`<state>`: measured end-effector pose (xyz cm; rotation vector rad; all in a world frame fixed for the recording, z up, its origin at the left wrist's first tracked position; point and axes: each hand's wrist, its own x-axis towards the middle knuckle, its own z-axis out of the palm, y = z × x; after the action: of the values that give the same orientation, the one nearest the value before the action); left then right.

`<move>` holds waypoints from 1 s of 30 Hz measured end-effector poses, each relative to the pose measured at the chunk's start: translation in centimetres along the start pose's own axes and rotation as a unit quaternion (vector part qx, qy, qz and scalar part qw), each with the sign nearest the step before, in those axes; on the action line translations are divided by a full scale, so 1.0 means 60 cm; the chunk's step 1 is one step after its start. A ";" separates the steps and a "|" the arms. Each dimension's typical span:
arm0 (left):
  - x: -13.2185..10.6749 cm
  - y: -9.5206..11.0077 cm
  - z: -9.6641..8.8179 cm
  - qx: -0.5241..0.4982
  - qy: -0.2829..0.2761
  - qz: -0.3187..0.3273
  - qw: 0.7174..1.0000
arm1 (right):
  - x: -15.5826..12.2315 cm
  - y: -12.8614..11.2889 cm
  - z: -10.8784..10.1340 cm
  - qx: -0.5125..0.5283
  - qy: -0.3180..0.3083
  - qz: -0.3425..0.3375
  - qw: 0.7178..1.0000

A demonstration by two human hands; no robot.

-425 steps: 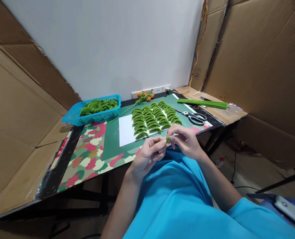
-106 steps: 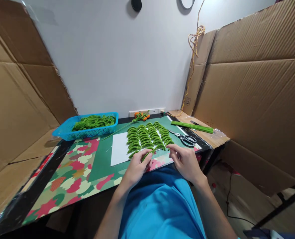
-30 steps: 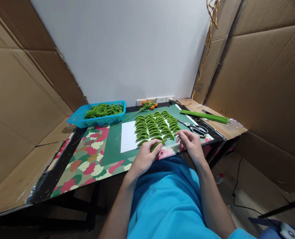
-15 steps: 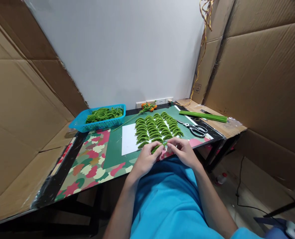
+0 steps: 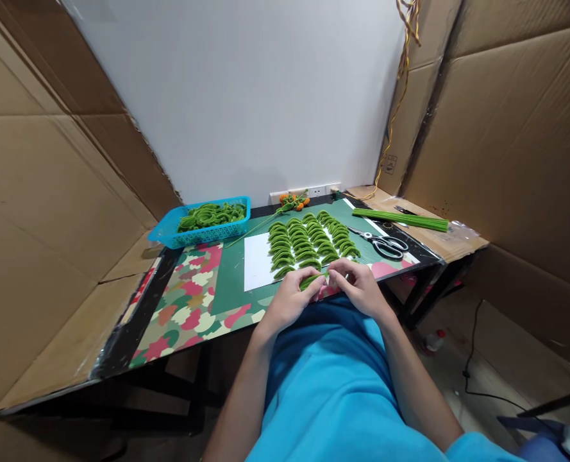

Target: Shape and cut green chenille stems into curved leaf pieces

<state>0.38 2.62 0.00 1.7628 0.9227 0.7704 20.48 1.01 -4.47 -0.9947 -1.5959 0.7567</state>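
My left hand [image 5: 292,298] and my right hand [image 5: 359,287] meet at the near edge of the table, both pinching one green fuzzy wire piece [image 5: 312,280]. The left fingers hold its folded body; the right fingertips close on its right end. Just beyond them, rows of finished green curved pieces [image 5: 311,239] lie partly on a white sheet [image 5: 256,262] on the green mat [image 5: 234,276].
A blue basket [image 5: 202,221] of green wire pieces stands at the back left. Scissors [image 5: 385,242] lie right of the rows, with a bundle of straight green stems [image 5: 400,219] behind them. A stem with orange blossoms [image 5: 292,201] lies by the wall. Cardboard walls flank both sides.
My right hand has come left from the table beside the rows to the green piece held by my left hand. Both hands now pinch it together.
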 end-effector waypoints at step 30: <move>0.001 0.006 -0.002 0.009 0.002 0.019 1.000 | -0.007 -0.001 0.000 -0.069 -0.019 -0.079 0.994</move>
<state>0.41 2.61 0.36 1.8004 0.9036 0.7932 20.52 0.62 -4.62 -0.9439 -1.7569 0.5651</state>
